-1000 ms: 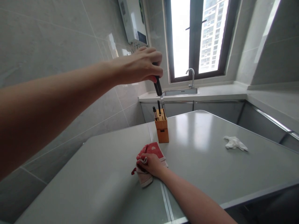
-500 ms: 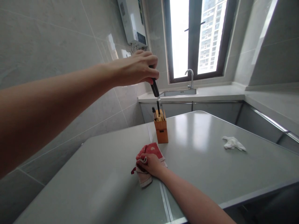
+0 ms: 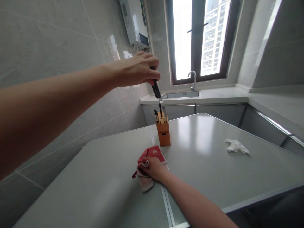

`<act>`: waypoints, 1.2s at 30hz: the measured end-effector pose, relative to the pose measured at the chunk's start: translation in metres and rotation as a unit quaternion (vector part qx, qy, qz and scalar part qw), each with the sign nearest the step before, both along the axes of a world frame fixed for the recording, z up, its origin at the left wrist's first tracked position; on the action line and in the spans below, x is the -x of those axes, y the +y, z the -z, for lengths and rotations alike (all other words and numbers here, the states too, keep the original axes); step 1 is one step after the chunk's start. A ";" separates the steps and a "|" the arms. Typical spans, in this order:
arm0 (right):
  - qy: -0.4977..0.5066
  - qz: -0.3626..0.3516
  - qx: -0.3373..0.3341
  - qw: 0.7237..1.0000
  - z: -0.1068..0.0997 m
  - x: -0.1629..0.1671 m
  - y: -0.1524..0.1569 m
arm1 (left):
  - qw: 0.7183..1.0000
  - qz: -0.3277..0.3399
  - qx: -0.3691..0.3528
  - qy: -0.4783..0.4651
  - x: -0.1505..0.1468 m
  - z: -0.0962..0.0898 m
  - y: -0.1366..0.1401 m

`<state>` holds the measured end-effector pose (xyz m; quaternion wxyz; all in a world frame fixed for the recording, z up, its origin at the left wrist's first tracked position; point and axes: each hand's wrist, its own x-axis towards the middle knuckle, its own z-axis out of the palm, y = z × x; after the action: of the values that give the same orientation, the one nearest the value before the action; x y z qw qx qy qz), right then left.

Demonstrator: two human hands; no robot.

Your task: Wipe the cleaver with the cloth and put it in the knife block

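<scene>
Gripping a black-handled knife [image 3: 157, 91] by the top of its handle, the left hand [image 3: 137, 70] is closed in a fist high above the table [image 3: 213, 164], and the blade slants down and a little to the right from that grip until its tip meets the top of the wooden knife block [image 3: 163, 131]. Two other black handles stand in the block just left of the blade. Well below the left grip and nearer the person, the right hand [image 3: 153, 167] is closed on a crumpled red cloth [image 3: 148, 167], pressing it flat against the table right on the seam that runs across the surface. Block and cloth sit near each other but apart, with a strip of bare surface between them. To the right of both grips the table lies wide open as far as a small crumpled white wad [image 3: 237, 146], which rests well apart from the block and short of the table's right edge. Left of the left arm the tiled wall [image 3: 47, 41] runs close alongside the table's left edge.
</scene>
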<state>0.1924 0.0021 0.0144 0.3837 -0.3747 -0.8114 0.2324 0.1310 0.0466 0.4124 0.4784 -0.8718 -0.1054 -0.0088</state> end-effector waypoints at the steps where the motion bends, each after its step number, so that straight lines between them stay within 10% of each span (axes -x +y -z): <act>1: 0.001 0.000 0.003 1.000 0.000 0.000 0.000 | 1.000 0.003 0.000 0.000 0.000 -0.001 0.002; 36: 0.011 -0.033 0.028 0.999 -0.004 -0.002 -0.002 | 0.998 0.012 0.052 -0.030 -0.010 -0.007 0.016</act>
<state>0.1943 0.0006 0.0186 0.3745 -0.3559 -0.8120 0.2716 0.1407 0.0623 0.4191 0.4289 -0.8960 -0.1096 -0.0356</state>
